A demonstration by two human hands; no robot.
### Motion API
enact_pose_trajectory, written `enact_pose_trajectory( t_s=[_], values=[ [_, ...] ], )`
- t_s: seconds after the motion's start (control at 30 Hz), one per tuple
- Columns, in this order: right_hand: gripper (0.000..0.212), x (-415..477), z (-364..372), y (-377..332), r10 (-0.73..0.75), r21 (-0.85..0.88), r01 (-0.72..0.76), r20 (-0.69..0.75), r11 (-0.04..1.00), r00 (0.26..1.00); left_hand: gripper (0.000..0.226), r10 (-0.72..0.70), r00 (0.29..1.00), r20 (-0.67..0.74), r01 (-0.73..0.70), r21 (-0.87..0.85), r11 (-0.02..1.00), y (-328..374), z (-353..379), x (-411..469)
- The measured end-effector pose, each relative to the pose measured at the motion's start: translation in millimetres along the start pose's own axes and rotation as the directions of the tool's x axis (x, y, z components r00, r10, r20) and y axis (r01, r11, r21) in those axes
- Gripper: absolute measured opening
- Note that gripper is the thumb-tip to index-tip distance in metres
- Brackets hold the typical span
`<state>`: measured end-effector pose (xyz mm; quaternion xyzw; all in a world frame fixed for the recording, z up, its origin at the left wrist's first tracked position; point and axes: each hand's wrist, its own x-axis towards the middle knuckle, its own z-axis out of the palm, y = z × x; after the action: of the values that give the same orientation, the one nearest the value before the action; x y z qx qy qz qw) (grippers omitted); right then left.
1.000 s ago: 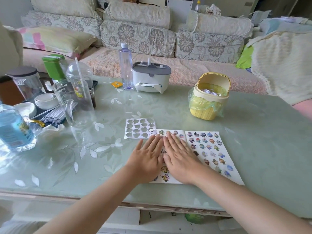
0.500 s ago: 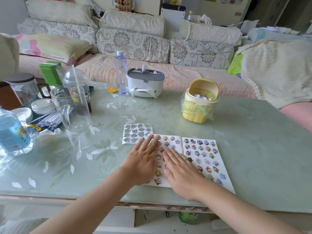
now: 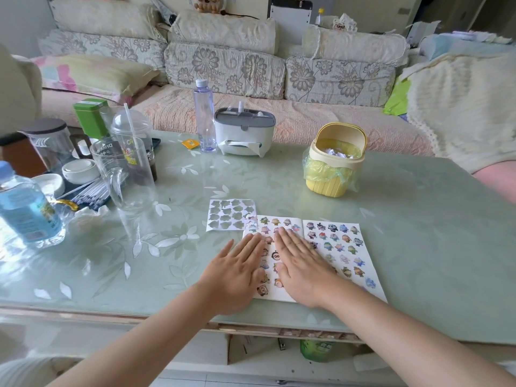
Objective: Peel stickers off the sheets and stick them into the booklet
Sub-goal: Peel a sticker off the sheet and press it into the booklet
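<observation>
Green-tinted glass covers the table (image 3: 435,247). At its left end stand a blue-labelled water bottle (image 3: 26,208) and a cluster of clear cups (image 3: 127,169), none of them part of the job. Moving right, a sticker sheet (image 3: 231,216) lies flat at the booklet's far left corner, touching it or just overlapping. Every shape on it shows only grey backing, so it looks fully peeled. The left hand (image 3: 237,272) lies palm down with its grip released and fingers straight, partly on the table and partly on the outer edge of the booklet's left page. The booklet (image 3: 275,293) lies open near the table's front edge, both pages crowded with rows of small cartoon stickers. The right hand (image 3: 303,265) is flat too, grip released, pressing the left page beside the fold. Farther right and back sits a yellow bin (image 3: 335,163). I judge the sticking finished or nearly so: no unpeeled sheet is in view, and what is left seems to be smoothing the stickers down.
</observation>
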<state>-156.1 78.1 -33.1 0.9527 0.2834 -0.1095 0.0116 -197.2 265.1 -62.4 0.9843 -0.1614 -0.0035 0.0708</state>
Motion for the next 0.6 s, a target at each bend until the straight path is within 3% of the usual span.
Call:
enact_pose_trajectory(
  t_s=[0.27,0.37,0.47,0.6],
  values=[
    [0.064,11.0,0.6,-28.4,0.012,0.011,-0.011,-0.063,1.000,0.998,0.080,0.020,1.000,-0.013,-0.020,-0.036,0.999,-6.3,1.5,-3.3],
    [0.079,17.6,9.5,-35.6,0.023,0.011,-0.022,-0.051,1.000,0.998,0.080,0.019,0.999,-0.032,-0.020,-0.024,1.000,-4.7,-0.3,-5.0],
    [0.064,9.9,7.2,-25.7,0.012,0.006,-0.012,-0.017,1.000,1.000,0.087,0.006,1.000,-0.024,-0.006,-0.001,1.000,-5.6,-0.7,-5.0],
    [0.063,-6.8,5.6,-11.4,0.010,-0.030,-0.010,-0.013,0.999,1.000,0.089,-0.003,1.000,-0.005,0.003,0.012,1.000,-4.3,-1.0,-5.3]
  ],
)
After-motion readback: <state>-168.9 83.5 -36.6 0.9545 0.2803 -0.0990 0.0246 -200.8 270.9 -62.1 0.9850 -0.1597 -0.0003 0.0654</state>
